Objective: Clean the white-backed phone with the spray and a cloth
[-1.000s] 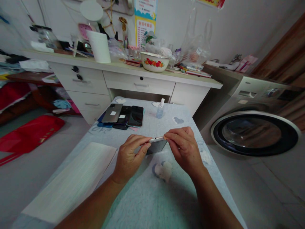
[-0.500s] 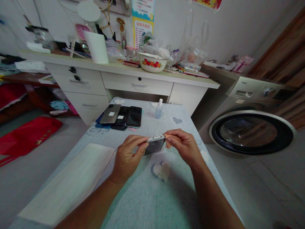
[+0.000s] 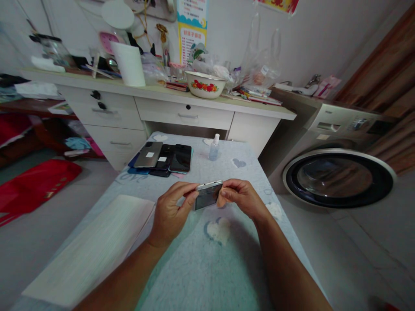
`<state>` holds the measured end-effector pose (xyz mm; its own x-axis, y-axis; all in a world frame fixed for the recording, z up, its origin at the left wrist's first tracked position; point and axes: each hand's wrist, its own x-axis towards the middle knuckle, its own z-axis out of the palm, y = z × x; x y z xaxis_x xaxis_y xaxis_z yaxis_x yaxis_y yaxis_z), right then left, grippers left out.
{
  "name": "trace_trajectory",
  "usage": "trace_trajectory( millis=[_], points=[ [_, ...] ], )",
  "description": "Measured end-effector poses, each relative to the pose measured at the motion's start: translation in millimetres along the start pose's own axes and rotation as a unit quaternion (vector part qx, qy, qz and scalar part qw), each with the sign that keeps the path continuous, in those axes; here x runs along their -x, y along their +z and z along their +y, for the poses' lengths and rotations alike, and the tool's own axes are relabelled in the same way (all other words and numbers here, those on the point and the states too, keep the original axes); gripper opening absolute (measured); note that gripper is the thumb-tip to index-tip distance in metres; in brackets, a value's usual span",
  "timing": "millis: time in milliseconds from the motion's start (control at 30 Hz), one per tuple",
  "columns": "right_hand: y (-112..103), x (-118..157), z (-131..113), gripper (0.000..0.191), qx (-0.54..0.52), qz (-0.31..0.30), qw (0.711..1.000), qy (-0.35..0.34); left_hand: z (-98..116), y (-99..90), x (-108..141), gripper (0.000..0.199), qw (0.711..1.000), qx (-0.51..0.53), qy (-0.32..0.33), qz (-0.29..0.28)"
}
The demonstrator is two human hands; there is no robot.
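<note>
One phone (image 3: 207,197) slants over the counter (image 3: 201,272) between the left hand (image 3: 171,209), pinching its left side, and the right hand (image 3: 241,198), gripping an orange scrap (image 3: 221,199) at its right. From here, its long axis is unclear.

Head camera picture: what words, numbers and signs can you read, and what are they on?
"Haier", it seems, small and blurry: the washing machine.
"ove", in curly letters, maybe part of a word: the tablecloth.
Too blurred: Chinese writing on the wall poster; gold marks on the red bag.
Too small: anything on the white stickers, or the washing machine's dial marks.
Held phone: no readable text.
Numbers: none readable.
</note>
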<state>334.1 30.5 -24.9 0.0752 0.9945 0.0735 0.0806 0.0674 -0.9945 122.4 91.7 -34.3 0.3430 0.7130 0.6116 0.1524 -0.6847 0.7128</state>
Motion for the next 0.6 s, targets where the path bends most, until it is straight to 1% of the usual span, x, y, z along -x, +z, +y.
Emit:
trace_trajectory(
  millis=[100, 200, 367, 500, 600],
  points=[
    [1, -1, -2, 0.025, -0.02, -0.031, 0.999, 0.023, 0, 0.0, 1, 0.017, 1.0, -0.002, -0.007, -0.006],
    [1, -2, 0, 0.026, -0.034, -0.049, 0.997, 0.048, 0, -0.1, 2, 0.017, 1.0, -0.006, -0.014, -0.004],
    [0, -4, 15, 0.024, -0.031, -0.064, 0.995, 0.07, -2, 0.5, 1, 0.018, 1.0, -0.005, -0.019, 0.004],
    [0, -5, 21, 0.022, -0.023, -0.06, 0.995, 0.078, -2, 1.3, -1, 0.017, 1.0, -0.002, -0.03, 0.005],
    [2, -5, 17, 0.023, -0.012, -0.028, 0.998, 0.049, -2, 1.4, -1, 0.018, 0.999, 0.0, -0.034, 0.01]
  ],
)
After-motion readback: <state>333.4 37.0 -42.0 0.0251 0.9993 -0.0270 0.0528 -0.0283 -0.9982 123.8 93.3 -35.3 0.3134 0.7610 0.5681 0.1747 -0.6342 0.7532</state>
